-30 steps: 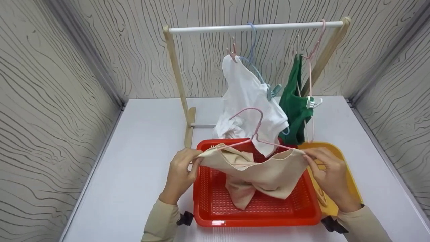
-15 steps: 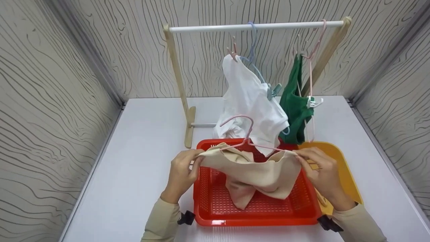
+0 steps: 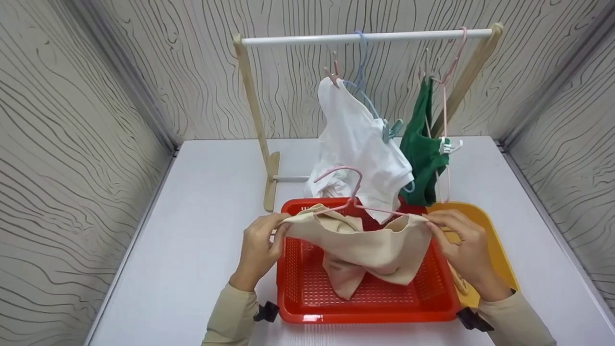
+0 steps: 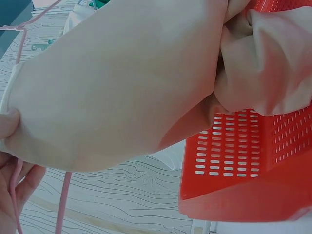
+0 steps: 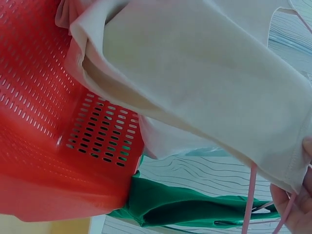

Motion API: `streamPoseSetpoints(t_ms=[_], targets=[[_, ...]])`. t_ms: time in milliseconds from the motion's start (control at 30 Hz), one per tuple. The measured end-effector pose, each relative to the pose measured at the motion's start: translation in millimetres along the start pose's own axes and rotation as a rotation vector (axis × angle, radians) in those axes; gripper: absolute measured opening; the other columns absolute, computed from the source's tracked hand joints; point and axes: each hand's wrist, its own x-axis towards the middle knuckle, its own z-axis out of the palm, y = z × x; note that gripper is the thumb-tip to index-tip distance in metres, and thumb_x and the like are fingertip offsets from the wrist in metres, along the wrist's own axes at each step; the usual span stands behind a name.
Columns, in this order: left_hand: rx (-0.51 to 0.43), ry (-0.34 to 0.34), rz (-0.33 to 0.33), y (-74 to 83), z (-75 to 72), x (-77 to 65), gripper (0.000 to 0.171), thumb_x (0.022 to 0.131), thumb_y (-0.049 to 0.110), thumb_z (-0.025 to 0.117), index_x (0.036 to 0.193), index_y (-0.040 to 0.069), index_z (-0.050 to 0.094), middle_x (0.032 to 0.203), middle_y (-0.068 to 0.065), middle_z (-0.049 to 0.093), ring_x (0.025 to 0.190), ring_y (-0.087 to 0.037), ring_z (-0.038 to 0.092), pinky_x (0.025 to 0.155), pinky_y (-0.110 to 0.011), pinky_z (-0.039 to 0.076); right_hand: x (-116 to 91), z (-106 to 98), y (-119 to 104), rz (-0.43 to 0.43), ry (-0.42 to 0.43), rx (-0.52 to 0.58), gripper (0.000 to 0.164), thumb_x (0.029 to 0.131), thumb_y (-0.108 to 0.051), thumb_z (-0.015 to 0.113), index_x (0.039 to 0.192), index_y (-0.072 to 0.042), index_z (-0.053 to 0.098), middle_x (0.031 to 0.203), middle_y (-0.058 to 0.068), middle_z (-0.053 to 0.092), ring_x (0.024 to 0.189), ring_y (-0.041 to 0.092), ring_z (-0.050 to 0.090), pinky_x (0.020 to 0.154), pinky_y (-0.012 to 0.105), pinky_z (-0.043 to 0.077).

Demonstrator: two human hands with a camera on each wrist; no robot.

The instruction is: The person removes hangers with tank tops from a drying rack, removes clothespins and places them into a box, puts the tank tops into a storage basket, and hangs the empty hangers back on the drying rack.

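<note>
A beige garment (image 3: 365, 250) hangs on a pink hanger (image 3: 353, 199), stretched between my two hands over the red basket (image 3: 365, 317). My left hand (image 3: 259, 245) pinches its left shoulder between thumb and fingers, together with the hanger's end. At the other shoulder my right hand (image 3: 463, 250) does the same. In the left wrist view the pink hanger (image 4: 63, 202) comes out below the cloth beside my fingers. The right wrist view shows the beige garment (image 5: 209, 73) pinched at its corner near the pink hanger (image 5: 249, 197). The garment's lower part droops in folds into the basket.
Behind the basket stands a rack with a white rail (image 3: 298, 40). A white garment (image 3: 355, 139) on a blue hanger and a green garment (image 3: 420, 139) on a pink hanger hang there, held with clips. A yellow bin (image 3: 485, 230) sits to the right, partly under my right hand.
My right hand has shifted left toward the left hand, so the cloth hangs slacker. The pink hanger has moved left and slightly down. My left hand has barely moved.
</note>
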Motion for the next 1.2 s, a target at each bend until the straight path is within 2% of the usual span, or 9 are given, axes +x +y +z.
streamPoseSetpoints(t_ms=[200, 600, 733, 900, 1067, 1200], targets=[[-0.001, 0.031, 0.019, -2.5, 0.8, -0.7, 0.016, 0.078, -0.001, 0.073, 0.093, 0.003, 0.068, 0.086, -0.007, 0.074, 0.074, -0.016, 0.068, 0.066, -0.023, 0.056, -2, -5, 3, 0.025, 0.016, -0.037, 0.032, 0.065, 0.023, 0.073, 0.092, 0.004, 0.073, 0.089, 0.02, 0.071, 0.1, -0.019, 0.054, 0.086, 0.0, 0.042], [0.01, 0.023, -0.005, -3.3, -0.5, -1.8, 0.015, 0.079, 0.001, 0.074, 0.094, 0.002, 0.068, 0.087, -0.009, 0.074, 0.077, -0.018, 0.07, 0.064, -0.023, 0.057, -7, -18, 9, 0.104, 0.018, -0.1, 0.027, 0.07, 0.018, 0.072, 0.094, 0.005, 0.072, 0.09, 0.018, 0.07, 0.087, -0.018, 0.051, 0.084, -0.003, 0.041], [0.013, 0.02, -0.016, -3.3, -1.0, -1.7, 0.015, 0.08, 0.002, 0.073, 0.094, 0.002, 0.069, 0.087, -0.009, 0.074, 0.077, -0.018, 0.07, 0.063, -0.02, 0.056, -8, -22, 11, 0.129, 0.025, -0.113, 0.026, 0.07, 0.018, 0.072, 0.093, 0.006, 0.072, 0.09, 0.02, 0.07, 0.088, -0.02, 0.05, 0.084, -0.003, 0.04], [0.011, 0.022, -0.018, -3.9, -0.7, -1.8, 0.015, 0.08, 0.001, 0.073, 0.094, 0.002, 0.068, 0.086, -0.009, 0.074, 0.074, -0.016, 0.069, 0.062, -0.02, 0.056, -9, -26, 14, 0.129, 0.034, -0.117, 0.026, 0.07, 0.019, 0.072, 0.093, 0.008, 0.071, 0.09, 0.023, 0.07, 0.09, -0.023, 0.051, 0.085, -0.002, 0.04], [0.012, 0.024, -0.023, -4.5, -1.1, -1.5, 0.015, 0.08, 0.0, 0.073, 0.095, 0.003, 0.068, 0.083, -0.008, 0.073, 0.073, -0.016, 0.067, 0.06, -0.018, 0.055, -10, -31, 18, 0.125, 0.051, -0.127, 0.024, 0.07, 0.021, 0.071, 0.092, 0.009, 0.07, 0.086, 0.022, 0.068, 0.085, -0.021, 0.049, 0.084, -0.003, 0.039], [0.021, 0.023, -0.025, -4.8, -2.5, -1.1, 0.015, 0.08, 0.001, 0.073, 0.094, 0.003, 0.068, 0.082, -0.007, 0.073, 0.074, -0.015, 0.068, 0.061, -0.018, 0.055, -12, -33, 22, 0.133, 0.056, -0.139, 0.024, 0.07, 0.021, 0.07, 0.091, 0.01, 0.07, 0.086, 0.024, 0.067, 0.091, -0.028, 0.048, 0.083, -0.004, 0.039]])
